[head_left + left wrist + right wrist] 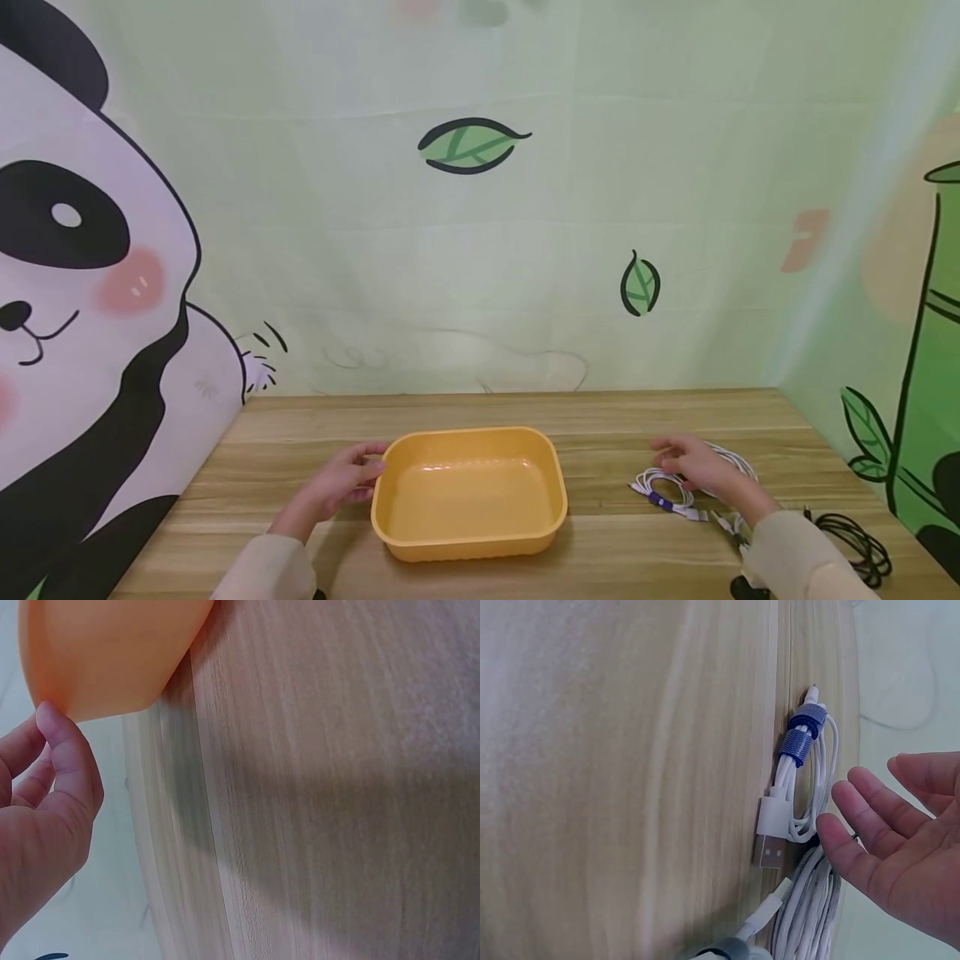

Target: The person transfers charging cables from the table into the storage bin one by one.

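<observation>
A shallow yellow plastic bin [468, 550] with rounded corners stands on the wooden table. My left hand [343, 482] is at its left side, with thumb and fingers loosely bent and the fingertips right at the outside of the rim. In the left wrist view the thumb tip overlaps the bin's wall [112, 660]. On the right, my right hand [693, 462] hovers over white coiled cables, palm sideways and fingers spread and slightly bent, holding nothing. Nearest its fingertips is a white USB cable [772, 817] wrapped with a blue strap [796, 742].
Beside that cable lies a thicker white cable bundle [802, 915], and a white plug [765, 915] sticks out close by. A black coiled cable [862, 542] rests near the table's right edge. Behind the table [600, 575] hangs a cloth backdrop [360, 250] printed with a panda and leaves.
</observation>
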`<state>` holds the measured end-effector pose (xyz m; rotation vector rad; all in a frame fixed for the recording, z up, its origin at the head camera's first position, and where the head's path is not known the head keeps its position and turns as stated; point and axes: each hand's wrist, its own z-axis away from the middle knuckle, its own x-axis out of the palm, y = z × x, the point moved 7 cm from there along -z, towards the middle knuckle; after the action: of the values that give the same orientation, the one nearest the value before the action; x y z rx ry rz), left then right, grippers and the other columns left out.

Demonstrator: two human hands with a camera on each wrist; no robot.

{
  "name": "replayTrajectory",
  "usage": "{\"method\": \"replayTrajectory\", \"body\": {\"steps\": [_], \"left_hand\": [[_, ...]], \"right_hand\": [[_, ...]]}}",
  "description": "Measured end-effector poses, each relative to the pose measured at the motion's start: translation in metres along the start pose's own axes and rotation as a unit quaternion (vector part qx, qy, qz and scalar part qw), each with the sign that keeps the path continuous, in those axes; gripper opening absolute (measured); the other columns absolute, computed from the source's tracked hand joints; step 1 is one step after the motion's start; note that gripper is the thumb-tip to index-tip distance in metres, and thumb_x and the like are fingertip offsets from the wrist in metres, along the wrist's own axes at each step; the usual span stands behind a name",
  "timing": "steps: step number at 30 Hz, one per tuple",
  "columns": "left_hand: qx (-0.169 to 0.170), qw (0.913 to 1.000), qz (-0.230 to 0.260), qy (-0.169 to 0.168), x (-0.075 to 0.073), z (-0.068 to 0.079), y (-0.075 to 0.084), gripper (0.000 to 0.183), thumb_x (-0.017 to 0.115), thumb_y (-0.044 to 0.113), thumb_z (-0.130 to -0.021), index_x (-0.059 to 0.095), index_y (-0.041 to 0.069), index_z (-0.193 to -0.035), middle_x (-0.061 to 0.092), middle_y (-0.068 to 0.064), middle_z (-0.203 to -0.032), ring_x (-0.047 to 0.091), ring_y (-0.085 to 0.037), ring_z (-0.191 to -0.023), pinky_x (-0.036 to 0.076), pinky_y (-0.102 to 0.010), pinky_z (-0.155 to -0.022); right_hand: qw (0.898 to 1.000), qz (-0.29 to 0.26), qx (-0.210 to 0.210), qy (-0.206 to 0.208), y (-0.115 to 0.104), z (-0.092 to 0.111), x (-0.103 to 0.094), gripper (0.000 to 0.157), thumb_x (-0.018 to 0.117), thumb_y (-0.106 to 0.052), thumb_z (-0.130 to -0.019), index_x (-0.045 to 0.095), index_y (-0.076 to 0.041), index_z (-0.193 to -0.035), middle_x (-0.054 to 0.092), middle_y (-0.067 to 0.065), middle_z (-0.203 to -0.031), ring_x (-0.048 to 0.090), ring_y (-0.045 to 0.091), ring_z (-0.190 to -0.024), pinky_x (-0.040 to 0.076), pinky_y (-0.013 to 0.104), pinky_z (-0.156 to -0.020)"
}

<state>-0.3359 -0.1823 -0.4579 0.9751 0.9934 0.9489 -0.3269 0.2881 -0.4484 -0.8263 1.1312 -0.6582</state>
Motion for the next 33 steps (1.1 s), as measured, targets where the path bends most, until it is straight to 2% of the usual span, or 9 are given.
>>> {"method": "replayTrajectory", "body": {"steps": [15,20,27,33], "left_hand": [[0.004,1.0000,-0.003,-0.004,0.001,0.000,0.001,0.041,0.049,0.015,-0.090,0.040,-0.001,-0.126,0.051,-0.008,-0.094,0.052,-0.013,-0.075,0.048,-0.023,-0.063],[0.005,1.0000,-0.001,-0.005,0.000,-0.001,0.001,0.041,0.049,0.015,-0.090,0.039,-0.001,-0.126,0.050,-0.006,-0.092,0.051,-0.012,-0.074,0.048,-0.022,-0.063],[-0.001,1.0000,-0.002,0.005,-0.001,-0.001,-0.001,0.041,0.050,0.015,-0.090,0.041,0.000,-0.126,0.050,-0.009,-0.095,0.052,-0.014,-0.076,0.048,-0.024,-0.064],[-0.007,0.9999,-0.003,0.008,-0.002,-0.003,-0.003,0.039,0.050,0.014,-0.090,0.041,0.001,-0.126,0.050,-0.009,-0.095,0.052,-0.015,-0.075,0.049,-0.025,-0.063]], "right_hand": [[1.000,0.001,-0.003,0.027,0.009,0.010,-0.005,0.044,0.053,-0.006,-0.085,0.038,0.012,-0.122,0.050,0.029,-0.113,0.055,0.024,-0.092,0.048,0.036,-0.064],[0.999,0.002,0.000,0.044,0.012,0.014,-0.008,0.042,0.055,-0.006,-0.083,0.041,0.012,-0.119,0.053,0.026,-0.109,0.055,0.019,-0.088,0.047,0.035,-0.065],[0.999,0.006,-0.018,0.038,0.011,0.020,-0.006,0.044,0.056,-0.003,-0.081,0.040,0.015,-0.118,0.053,0.029,-0.109,0.056,0.016,-0.084,0.047,0.035,-0.064],[0.999,0.003,-0.030,0.042,0.014,0.022,-0.004,0.044,0.057,-0.002,-0.080,0.041,0.016,-0.117,0.055,0.029,-0.105,0.054,0.007,-0.079,0.046,0.031,-0.059]]}}
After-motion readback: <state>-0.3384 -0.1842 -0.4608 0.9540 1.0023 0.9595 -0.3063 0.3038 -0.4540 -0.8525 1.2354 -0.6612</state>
